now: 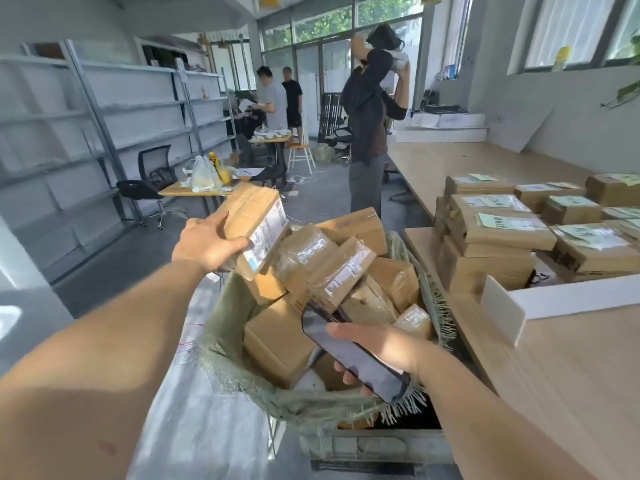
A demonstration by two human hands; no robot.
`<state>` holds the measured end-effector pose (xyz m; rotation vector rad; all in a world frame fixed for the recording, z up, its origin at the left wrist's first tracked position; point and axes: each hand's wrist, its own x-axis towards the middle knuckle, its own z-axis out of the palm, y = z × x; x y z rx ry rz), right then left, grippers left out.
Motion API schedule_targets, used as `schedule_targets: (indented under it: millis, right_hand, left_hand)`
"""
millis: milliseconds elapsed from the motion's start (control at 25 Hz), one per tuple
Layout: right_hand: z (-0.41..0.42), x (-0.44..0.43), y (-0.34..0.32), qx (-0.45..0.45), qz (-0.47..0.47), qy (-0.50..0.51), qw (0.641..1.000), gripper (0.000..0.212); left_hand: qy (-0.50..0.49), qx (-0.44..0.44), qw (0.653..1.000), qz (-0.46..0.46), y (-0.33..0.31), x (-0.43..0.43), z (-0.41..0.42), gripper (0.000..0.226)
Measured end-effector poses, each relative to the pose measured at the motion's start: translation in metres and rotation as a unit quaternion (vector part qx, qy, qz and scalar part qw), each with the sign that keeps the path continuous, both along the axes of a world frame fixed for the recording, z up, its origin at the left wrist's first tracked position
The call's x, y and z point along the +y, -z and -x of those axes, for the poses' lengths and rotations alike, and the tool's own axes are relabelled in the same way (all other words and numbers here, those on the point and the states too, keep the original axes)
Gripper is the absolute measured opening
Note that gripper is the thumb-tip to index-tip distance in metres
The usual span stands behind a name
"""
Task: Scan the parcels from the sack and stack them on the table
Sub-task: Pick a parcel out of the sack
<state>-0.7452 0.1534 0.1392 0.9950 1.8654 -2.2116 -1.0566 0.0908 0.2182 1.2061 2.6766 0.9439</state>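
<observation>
Left hand (207,245) grip on raised parcel (258,223), right hand (377,348) gripping phone (353,355)

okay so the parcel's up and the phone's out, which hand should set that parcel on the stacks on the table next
Left. The left hand already grips the raised parcel above the sack, while the right hand is occupied holding the phone. The left will probably have to reach across to the table.

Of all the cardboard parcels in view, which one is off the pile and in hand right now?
The parcel gripped by the left hand, raised above the sack with its white label facing the camera. All others lie in the sack or stacked on the table.
</observation>
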Motion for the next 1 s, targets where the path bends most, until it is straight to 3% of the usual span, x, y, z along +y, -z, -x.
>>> schedule_targets:
  millis: [120,280,440,560,640,720,880,1000]
  right_hand:
    - [0.042,0.017,-0.002,-0.014,-0.027,0.029,0.999,0.080]
    - [0.097,0.034,-0.014,-0.041,-0.073,0.053,0.995,0.061]
    - [0.130,0.045,-0.017,-0.011,-0.100,0.110,0.989,0.063]
    - [0.148,0.055,-0.015,-0.002,-0.114,0.142,0.983,0.072]
    - [0.151,0.057,-0.016,-0.008,-0.136,0.160,0.978,0.065]
    - [0.151,0.055,-0.017,-0.015,-0.144,0.182,0.972,0.064]
    - [0.149,0.055,-0.017,-0.017,-0.171,0.193,0.966,0.086]
    - [0.147,0.052,-0.020,-0.017,-0.174,0.202,0.964,0.079]
  left_hand:
    - [-0.002,0.040,0.999,0.012,0.005,0.027,0.042,0.090]
    - [0.038,0.074,0.996,0.037,0.010,0.066,0.089,0.066]
    - [0.086,0.080,0.992,0.049,0.012,0.107,0.128,0.071]
    - [0.147,0.032,0.987,0.051,0.025,0.150,0.135,0.068]
    - [0.206,-0.023,0.974,0.088,0.037,0.176,0.134,0.054]
    - [0.238,-0.036,0.962,0.129,0.048,0.195,0.133,0.057]
    - [0.241,-0.021,0.958,0.153,0.055,0.219,0.132,0.061]
    - [0.254,-0.019,0.950,0.182,0.050,0.225,0.129,0.067]
